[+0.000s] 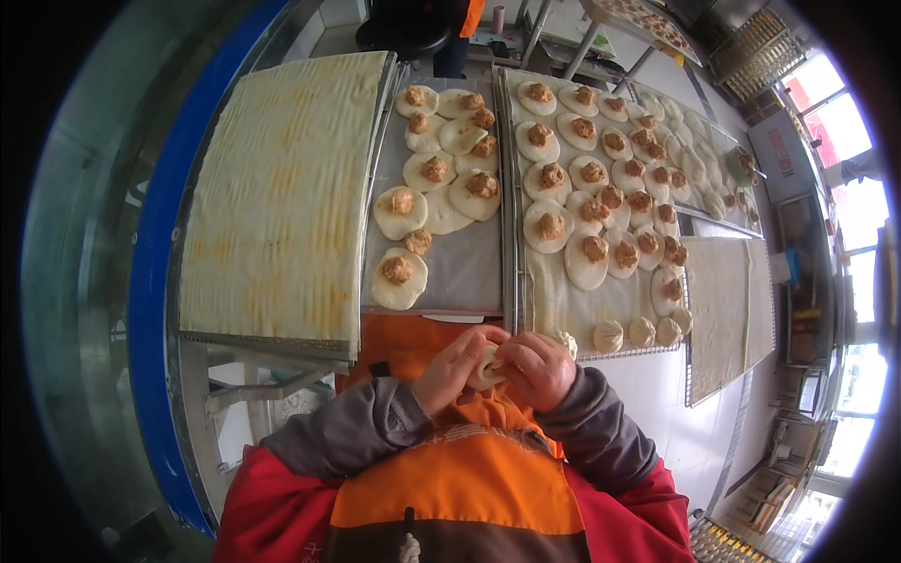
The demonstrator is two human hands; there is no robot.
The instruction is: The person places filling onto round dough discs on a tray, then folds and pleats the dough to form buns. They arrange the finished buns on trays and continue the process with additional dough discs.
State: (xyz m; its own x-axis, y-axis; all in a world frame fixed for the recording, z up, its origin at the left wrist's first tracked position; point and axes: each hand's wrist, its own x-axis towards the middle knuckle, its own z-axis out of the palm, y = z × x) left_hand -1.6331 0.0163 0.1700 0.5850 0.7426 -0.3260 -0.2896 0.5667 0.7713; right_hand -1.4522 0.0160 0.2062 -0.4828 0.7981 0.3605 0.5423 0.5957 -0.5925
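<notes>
Close in front of my orange apron, my left hand (452,372) and my right hand (539,373) meet around a small filled bun (484,373) of pale dough. The left fingers cup its side, while the right fingertips pinch its upper edge. Most of the bun, and any filling inside, is hidden by the hands. Just beyond my right hand, a pleated bun (567,343) partly shows. To its right, several closed pleated buns (608,336) stand in a row along the near edge of a cloth-covered rack (563,302).
Flat dough rounds topped with brown filling (549,225) cover much of that rack. More lie on the metal tray (450,281) left of it. A stained cloth-covered board (272,206) stands further left, beside a blue rail (155,281). Another cloth-lined rack (732,310) sits at the right.
</notes>
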